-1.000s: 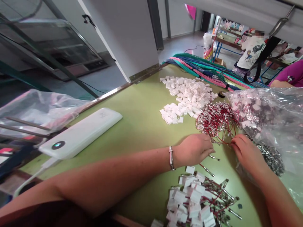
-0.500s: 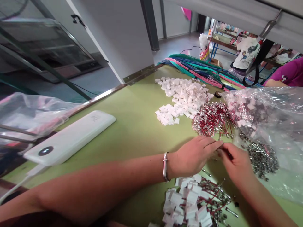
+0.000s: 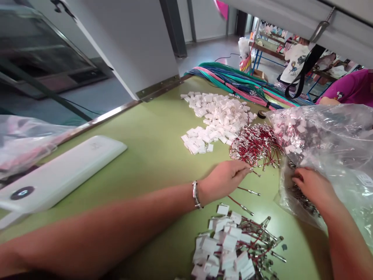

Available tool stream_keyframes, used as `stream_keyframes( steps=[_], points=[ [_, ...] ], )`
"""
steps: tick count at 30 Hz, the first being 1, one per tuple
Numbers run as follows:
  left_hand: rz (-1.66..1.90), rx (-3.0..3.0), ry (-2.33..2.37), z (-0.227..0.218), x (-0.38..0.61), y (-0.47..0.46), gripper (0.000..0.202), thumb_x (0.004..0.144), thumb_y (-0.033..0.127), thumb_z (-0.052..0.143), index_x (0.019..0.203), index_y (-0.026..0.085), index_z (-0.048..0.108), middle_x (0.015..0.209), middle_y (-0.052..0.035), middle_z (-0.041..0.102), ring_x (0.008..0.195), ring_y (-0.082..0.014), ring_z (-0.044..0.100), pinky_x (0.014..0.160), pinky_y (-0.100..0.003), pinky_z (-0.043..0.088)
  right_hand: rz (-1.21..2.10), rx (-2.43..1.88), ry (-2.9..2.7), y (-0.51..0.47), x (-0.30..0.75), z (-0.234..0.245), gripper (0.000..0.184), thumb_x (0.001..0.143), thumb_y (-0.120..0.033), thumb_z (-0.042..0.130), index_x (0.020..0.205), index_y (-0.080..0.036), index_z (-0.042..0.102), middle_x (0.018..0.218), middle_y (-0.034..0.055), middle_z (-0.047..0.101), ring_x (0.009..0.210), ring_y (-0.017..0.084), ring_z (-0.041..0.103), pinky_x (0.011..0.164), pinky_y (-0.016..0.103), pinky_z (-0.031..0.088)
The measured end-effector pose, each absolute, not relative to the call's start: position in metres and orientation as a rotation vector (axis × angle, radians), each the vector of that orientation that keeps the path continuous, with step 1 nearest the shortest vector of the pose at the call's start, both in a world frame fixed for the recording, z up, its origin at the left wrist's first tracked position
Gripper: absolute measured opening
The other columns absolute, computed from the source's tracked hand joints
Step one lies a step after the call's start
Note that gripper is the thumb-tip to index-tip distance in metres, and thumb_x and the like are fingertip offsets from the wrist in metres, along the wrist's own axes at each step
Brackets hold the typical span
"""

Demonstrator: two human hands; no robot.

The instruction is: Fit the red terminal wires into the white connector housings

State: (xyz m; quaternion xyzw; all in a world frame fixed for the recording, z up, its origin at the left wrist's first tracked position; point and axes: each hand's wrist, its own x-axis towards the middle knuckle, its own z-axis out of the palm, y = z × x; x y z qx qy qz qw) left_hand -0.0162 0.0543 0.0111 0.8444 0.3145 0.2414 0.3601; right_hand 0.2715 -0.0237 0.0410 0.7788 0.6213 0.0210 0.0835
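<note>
Well in from the tabletop's [image 3: 154, 128] left edge, the left hand [image 3: 223, 179] pinches a red terminal wire [image 3: 256, 173], while the right hand [image 3: 316, 187], its grip hidden, curls over metal terminals [image 3: 304, 201].

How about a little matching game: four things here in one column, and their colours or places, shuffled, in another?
1. left hand
2. right hand
3. long wire bundle
4. pile of short wires

A. blue, green and pink
B. at the clear bag
C. red with silvery ends
D. silvery bracelet at its wrist

Pairs: 1-D, 2-B, 3-A, 4-C
</note>
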Motion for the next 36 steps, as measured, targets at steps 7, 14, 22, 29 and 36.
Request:
stream_keyframes(
  steps=[7, 14, 22, 29, 36],
  points=[
    [0.627, 2.149, 0.802, 0.009, -0.016, 0.054, 0.03, 0.096, 0.029, 0.04, 0.091, 0.017, 0.067, 0.084, -0.0033, 0.068, 0.075, -0.012, 0.058, 0.072, -0.026, 0.048, -0.011, 2.318, 1.964, -0.017, 0.271, 0.027, 0.013, 0.084, -0.023, 0.053, 0.078, -0.02, 0.064, 0.085, 0.0063, 0.066, 0.065, 0.016, 0.057, 0.058, 0.027, 0.035],
    [0.621, 2.169, 0.789, 0.007, -0.016, 0.055, 0.031, 0.095, 0.029, 0.04, 0.085, 0.017, 0.067, 0.08, -0.0028, 0.067, 0.071, -0.0114, 0.057, 0.066, -0.023, 0.047, -0.204, 2.335, 2.116, -0.018, 0.288, 0.041, 0.015, 0.083, -0.026, 0.053, 0.084, -0.021, 0.067, 0.08, 0.0035, 0.071, 0.068, 0.017, 0.06, 0.063, 0.027, 0.041],
    [0.639, 2.164, 0.762, 0.004, -0.016, 0.055, 0.029, 0.094, 0.029, 0.042, 0.089, 0.019, 0.069, 0.081, -0.0024, 0.07, 0.073, -0.0119, 0.06, 0.069, -0.023, 0.049, -0.158, 2.238, 2.05, -0.015, 0.288, 0.033, 0.014, 0.084, -0.024, 0.052, 0.078, -0.02, 0.064, 0.082, 0.0051, 0.067, 0.073, 0.018, 0.059, 0.066, 0.027, 0.04],
    [0.559, 2.095, 0.779, 0.011, -0.014, 0.049, 0.025, 0.093, 0.027, 0.046, 0.091, 0.018, 0.069, 0.081, -0.0015, 0.071, 0.071, -0.0114, 0.061, 0.068, -0.023, 0.049, -0.046, 2.492, 2.183, -0.027, 0.238, 0.044, 0.015, 0.084, -0.031, 0.05, 0.084, -0.021, 0.061, 0.059, -0.0001, 0.062, 0.047, 0.015, 0.051, 0.05, 0.027, 0.032],
    [0.494, 2.105, 0.725, 0.013, -0.013, 0.043, 0.026, 0.092, 0.023, 0.043, 0.094, 0.019, 0.069, 0.086, -0.0008, 0.071, 0.076, -0.011, 0.061, 0.07, -0.022, 0.047, -0.333, 2.282, 2.96, -0.037, 0.168, 0.027, 0.016, 0.091, -0.027, 0.048, 0.09, -0.02, 0.062, 0.073, 0.0013, 0.067, 0.06, 0.013, 0.06, 0.057, 0.024, 0.045]
  ],
)
